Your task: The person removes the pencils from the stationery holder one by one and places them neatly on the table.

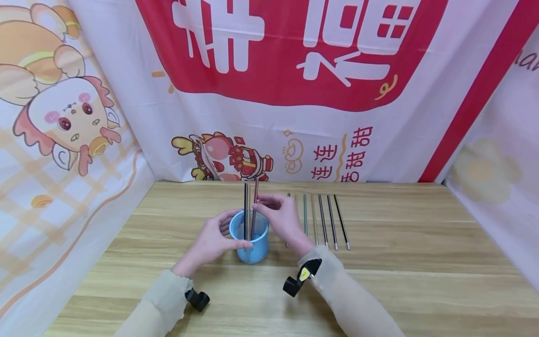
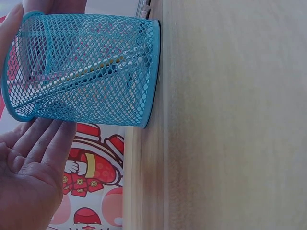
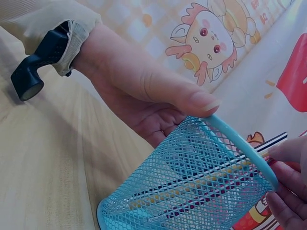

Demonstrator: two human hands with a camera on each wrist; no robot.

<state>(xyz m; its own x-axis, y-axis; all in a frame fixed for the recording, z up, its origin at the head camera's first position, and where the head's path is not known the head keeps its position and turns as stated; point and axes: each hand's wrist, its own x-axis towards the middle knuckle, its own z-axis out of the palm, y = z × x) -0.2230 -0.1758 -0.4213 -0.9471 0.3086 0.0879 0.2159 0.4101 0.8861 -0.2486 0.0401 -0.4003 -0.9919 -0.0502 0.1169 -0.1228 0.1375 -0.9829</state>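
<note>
A light-blue mesh pencil cup (image 1: 258, 250) stands upright on the wooden table; its open weave shows in the left wrist view. My left hand (image 1: 214, 236) holds it from the left, thumb at the near rim and fingers along the far side. Inside the cup, a black-striped pencil (image 1: 246, 201) and a yellowish pencil (image 3: 192, 190) lean together. With thumb and fingers, my right hand (image 1: 282, 217) pinches a dark red pencil (image 1: 255, 196) over the right rim. The lower part of this pencil is inside the cup, seen through the mesh in the right wrist view.
Right of the cup, several pencils lie side by side on the table (image 1: 421, 243), among them a teal pencil (image 1: 305, 215) and a black pencil (image 1: 342, 222). Printed cloth (image 1: 269, 100) hangs behind the table and along both sides.
</note>
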